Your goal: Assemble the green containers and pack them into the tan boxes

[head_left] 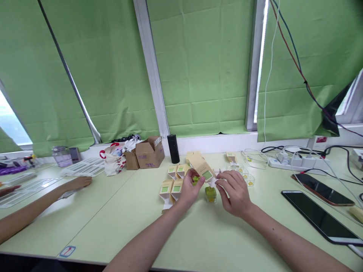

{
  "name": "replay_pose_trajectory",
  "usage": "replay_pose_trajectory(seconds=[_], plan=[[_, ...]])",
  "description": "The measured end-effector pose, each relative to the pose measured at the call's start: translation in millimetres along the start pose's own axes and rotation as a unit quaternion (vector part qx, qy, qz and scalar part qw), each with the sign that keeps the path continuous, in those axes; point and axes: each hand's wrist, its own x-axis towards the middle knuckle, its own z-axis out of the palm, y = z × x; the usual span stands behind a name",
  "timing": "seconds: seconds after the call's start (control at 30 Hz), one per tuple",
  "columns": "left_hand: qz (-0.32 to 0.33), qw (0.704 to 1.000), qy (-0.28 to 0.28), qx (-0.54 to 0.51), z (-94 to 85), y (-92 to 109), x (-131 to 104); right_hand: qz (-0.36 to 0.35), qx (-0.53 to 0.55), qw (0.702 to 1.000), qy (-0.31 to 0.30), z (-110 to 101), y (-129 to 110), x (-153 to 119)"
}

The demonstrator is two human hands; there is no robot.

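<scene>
My left hand (pixel 190 188) grips a small tan cardboard box (pixel 200 166) with a green square on its face, held tilted above the table. At the box's lower right end, its white flaps lie by the fingers of my right hand (pixel 234 190), which look pinched on them. Just below, a small glass jar (pixel 210 194) with green contents stands on the table. Several matching boxes (pixel 166 186) stand left of my left hand, some with white flaps showing. Behind my right hand sit several clear glass jars (pixel 250 180) with yellow bits inside, partly hidden.
A black cylinder (pixel 173 149), an open brown carton (pixel 149 153) and a white bag (pixel 114 160) stand along the wall. At right lie a tablet (pixel 321 217), a phone (pixel 326 189) and a power strip (pixel 297 163) with cables. Another person's hand (pixel 78 183) rests at left near white frames.
</scene>
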Motion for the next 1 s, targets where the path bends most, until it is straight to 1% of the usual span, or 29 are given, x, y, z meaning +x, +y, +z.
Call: replay_pose_trajectory(seconds=[0.13, 0.23, 0.3, 0.37, 0.47, 0.6, 0.7, 0.83, 1.0], plan=[[0.065, 0.994, 0.019, 0.081, -0.3, 4, -9, 0.045, -0.003, 0.999, 0.015, 1, 11, -4], [0.138, 0.979, 0.008, 0.150, 0.1, 11, -14, 0.059, -0.004, 0.998, 0.009, 5, 17, -9], [0.207, 0.956, -0.010, 0.210, -0.1, 15, -16, 0.070, 0.001, 0.998, 0.002, 8, 20, -12], [0.268, 0.926, -0.021, 0.266, -0.5, 17, -17, 0.082, 0.004, 0.997, -0.006, 10, 22, -15], [0.323, 0.885, -0.006, 0.336, -0.7, 18, -18, 0.098, 0.006, 0.995, -0.016, 12, 25, -18], [0.372, 0.842, 0.026, 0.391, -0.4, 18, -20, 0.114, 0.008, 0.993, -0.022, 14, 27, -20], [0.399, 0.821, 0.033, 0.407, 0.2, 18, -20, 0.116, 0.003, 0.993, -0.023, 14, 27, -20], [0.411, 0.817, 0.036, 0.404, 0.8, 18, -20, 0.117, -0.006, 0.993, -0.025, 14, 27, -20], [0.402, 0.827, 0.024, 0.392, 0.1, 18, -20, 0.117, -0.010, 0.993, -0.028, 15, 28, -21]])
